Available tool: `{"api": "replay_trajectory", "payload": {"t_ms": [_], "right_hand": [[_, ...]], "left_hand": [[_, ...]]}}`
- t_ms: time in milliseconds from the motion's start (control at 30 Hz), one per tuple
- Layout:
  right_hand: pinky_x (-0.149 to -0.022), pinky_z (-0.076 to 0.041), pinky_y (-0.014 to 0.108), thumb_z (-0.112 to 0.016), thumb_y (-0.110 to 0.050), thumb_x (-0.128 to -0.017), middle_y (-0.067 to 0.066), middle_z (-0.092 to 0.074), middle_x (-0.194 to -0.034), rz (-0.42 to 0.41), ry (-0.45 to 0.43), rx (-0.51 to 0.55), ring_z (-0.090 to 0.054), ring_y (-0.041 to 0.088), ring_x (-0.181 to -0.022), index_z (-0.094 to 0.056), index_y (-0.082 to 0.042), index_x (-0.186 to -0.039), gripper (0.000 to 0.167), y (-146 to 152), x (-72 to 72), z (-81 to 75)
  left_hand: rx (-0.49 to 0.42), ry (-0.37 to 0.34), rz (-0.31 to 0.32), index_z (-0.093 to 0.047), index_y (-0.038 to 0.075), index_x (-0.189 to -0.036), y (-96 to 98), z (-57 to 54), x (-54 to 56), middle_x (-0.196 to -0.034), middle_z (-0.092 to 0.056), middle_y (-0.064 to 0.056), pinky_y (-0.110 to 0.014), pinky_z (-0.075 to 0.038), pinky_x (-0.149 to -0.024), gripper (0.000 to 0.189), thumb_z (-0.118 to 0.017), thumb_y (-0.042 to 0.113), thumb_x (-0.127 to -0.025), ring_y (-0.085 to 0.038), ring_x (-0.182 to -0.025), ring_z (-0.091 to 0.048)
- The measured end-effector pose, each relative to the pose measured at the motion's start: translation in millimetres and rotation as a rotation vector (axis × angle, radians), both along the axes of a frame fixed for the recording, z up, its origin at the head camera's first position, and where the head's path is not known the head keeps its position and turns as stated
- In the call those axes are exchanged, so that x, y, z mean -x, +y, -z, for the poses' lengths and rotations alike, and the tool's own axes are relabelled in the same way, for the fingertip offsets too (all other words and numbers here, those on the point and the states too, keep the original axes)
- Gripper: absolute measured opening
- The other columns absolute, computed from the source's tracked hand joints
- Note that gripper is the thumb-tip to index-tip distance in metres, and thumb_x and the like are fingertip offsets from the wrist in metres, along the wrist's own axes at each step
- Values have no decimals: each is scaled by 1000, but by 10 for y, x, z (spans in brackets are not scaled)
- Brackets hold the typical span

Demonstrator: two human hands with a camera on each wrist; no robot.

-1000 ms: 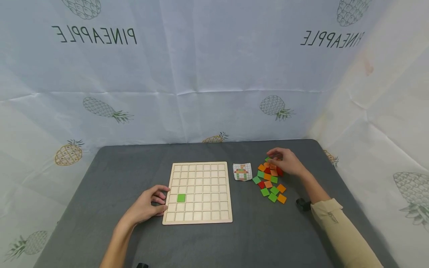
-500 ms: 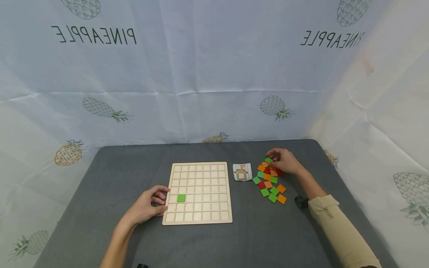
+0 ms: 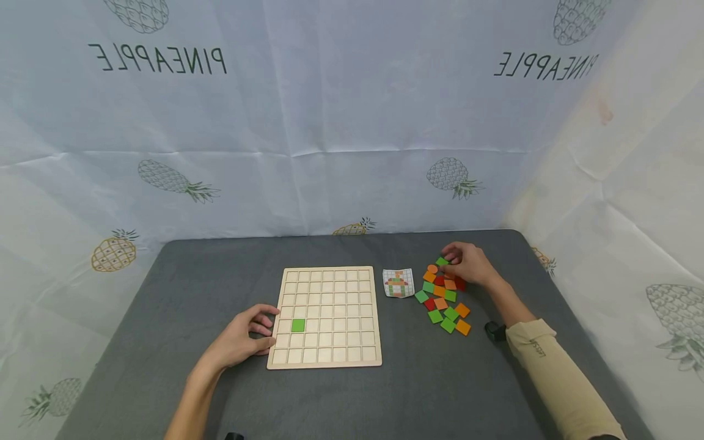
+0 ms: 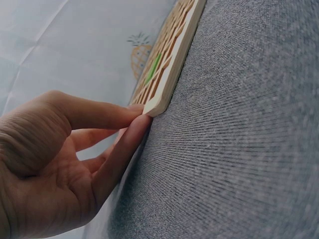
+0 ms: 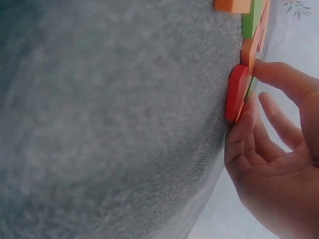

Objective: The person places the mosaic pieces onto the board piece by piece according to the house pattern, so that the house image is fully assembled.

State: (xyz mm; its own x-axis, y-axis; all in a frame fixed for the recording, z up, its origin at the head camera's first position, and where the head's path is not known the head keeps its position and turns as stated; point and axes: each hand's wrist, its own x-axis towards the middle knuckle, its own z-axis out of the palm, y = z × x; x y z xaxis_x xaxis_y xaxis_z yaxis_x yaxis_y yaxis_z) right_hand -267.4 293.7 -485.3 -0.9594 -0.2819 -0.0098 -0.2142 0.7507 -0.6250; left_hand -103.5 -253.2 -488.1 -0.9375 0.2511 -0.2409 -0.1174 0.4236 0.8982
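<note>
A wooden grid board (image 3: 333, 299) lies on the table, with one green tile (image 3: 297, 325) in a cell at its left. My left hand (image 3: 244, 333) holds the board's left edge, thumb and fingers curled against it; the left wrist view shows fingertips meeting at the corner. At the far right, my right hand (image 3: 467, 263) reaches over a pile of loose tiles. Its thumb and fingertips pinch a green square tile (image 3: 442, 261) at the pile's far end. In the right wrist view a red piece (image 5: 237, 93) stands out beside the fingers; the palm side hides part of nothing else.
A small pattern card (image 3: 398, 283) lies between board and pile. Several green, orange and red tiles (image 3: 448, 325) spread toward the near side, along with a round orange piece (image 3: 432, 269). A printed cloth (image 3: 352, 189) hangs behind the dark table (image 3: 231, 263).
The round orange piece has come into view and shifted left, away from the right fingertips. More of the green tile beside that hand shows. The left hand and the board have stayed put.
</note>
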Motion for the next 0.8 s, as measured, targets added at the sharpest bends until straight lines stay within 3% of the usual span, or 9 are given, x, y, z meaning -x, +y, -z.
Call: {"api": "replay_trajectory", "payload": {"t_ms": [233,433,800], "right_hand": [[-82,-57,25,-83,-15,-95,24,-75,-117,17,15,34,-70,28,-97,-69,3,-129,41,45,-8,-8],[-80,-56,18,-83,-13,-96,24,-75,-122,9,36,58,-72,30,-101,-70,1,-131,40,-45,-61,-74],[-77,-59,24,-84,-15,-96,18,-77,-122,-91,63,155,-70,16,-94,-74,-5,-130,36,-460,-284,-263]], "left_hand": [[-4,-1,4,-56,-1,-146,-5,9,4,-120,-54,-21,-33,-66,-72,60,-80,-2,-91,-22,-98,-58],[-4,-3,7,-56,-2,-146,-7,1,4,-121,-53,-21,-34,-66,-72,60,-80,-2,-91,-23,-99,-58],[-5,-8,2,-56,-2,-146,-1,-4,2,-121,-53,-21,-33,-66,-73,60,-80,-2,-91,-24,-100,-58]]}}
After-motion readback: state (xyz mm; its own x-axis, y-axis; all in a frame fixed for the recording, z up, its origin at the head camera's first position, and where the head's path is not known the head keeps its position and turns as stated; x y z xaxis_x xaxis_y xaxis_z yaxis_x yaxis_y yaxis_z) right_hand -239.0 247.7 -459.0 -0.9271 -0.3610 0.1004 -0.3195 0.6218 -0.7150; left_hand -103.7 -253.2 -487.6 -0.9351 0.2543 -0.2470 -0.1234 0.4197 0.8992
